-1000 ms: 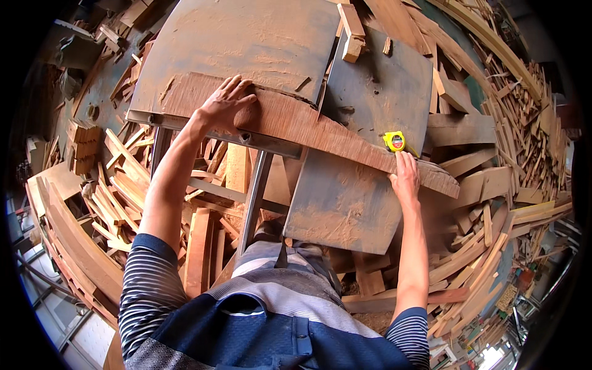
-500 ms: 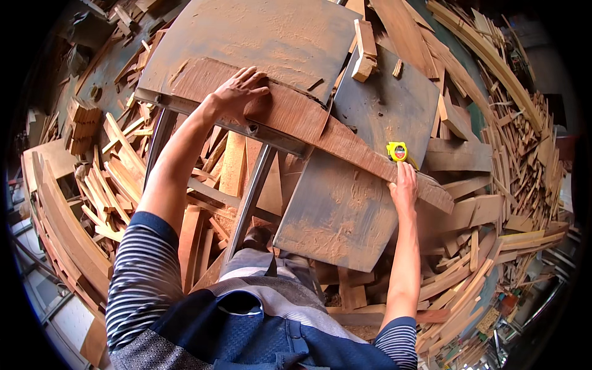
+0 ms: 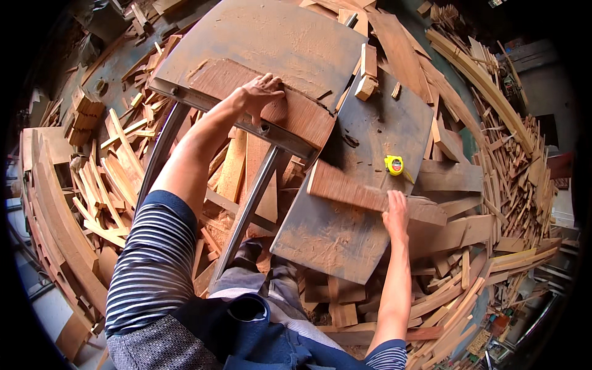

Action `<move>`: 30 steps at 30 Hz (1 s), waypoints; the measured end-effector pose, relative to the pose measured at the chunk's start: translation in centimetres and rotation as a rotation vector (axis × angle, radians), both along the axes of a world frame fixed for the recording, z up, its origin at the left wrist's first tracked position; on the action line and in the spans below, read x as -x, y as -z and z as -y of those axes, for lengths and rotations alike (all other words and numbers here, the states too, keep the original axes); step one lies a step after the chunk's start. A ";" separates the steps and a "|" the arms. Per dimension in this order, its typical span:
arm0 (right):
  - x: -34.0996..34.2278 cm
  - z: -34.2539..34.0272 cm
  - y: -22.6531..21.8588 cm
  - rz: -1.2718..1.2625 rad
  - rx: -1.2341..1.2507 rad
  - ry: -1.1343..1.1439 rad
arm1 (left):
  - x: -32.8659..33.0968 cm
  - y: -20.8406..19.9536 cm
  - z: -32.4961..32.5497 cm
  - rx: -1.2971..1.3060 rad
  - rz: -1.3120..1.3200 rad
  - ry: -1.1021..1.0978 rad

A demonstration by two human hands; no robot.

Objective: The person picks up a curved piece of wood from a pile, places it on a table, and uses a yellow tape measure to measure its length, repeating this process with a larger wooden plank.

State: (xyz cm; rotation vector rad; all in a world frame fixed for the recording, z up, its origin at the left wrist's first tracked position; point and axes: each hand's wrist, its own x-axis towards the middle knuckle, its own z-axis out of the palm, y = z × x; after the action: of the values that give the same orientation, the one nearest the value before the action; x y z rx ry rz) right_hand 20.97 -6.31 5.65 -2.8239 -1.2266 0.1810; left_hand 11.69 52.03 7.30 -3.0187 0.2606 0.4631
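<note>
Your left hand (image 3: 264, 94) lies flat, fingers spread, pressing down on the far end of the reddish plank (image 3: 290, 114), where it rests on the upper dusty surface (image 3: 259, 31) beside the metal rail (image 3: 246, 126). Your right hand (image 3: 395, 213) sits with fingers loosely extended on top of the plank's near end (image 3: 370, 196) — I cannot tell whether it grips the edge or only rests there.

Over the last second the plank has swung: it lay long and nearly level across both panels, and now it runs steeply from the upper left down to the lower grey panel (image 3: 345, 234), with its middle dipping out of sight at the gap between them. The yellow tape measure (image 3: 394, 165), which sat just above your right hand, now lies apart from it on the panel. That suggests the measuring is done and you are repositioning the board — both hands guiding it. Wood offcuts (image 3: 505, 166) litter the floor all around.
</note>
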 end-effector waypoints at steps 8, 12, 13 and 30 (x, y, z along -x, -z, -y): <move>10.8 2.1 -1.8 0.029 -0.017 -0.170 | 6.4 1.1 2.0 0.029 -0.123 -0.011; 14.6 1.9 -1.0 0.023 -0.044 -0.150 | 10.2 1.4 2.4 0.033 -0.140 0.035; 15.2 2.0 -0.7 0.034 -0.047 -0.127 | 11.1 1.7 2.2 0.037 -0.147 0.053; 34.5 2.7 -2.5 -0.206 -0.353 0.505 | 19.1 0.4 3.8 0.254 -0.055 0.210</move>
State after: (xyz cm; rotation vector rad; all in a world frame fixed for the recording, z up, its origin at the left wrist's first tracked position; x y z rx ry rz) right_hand -13.57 -9.02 8.10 -2.6133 -0.4294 0.1977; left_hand -7.42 48.26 6.89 -3.1723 0.6813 0.5319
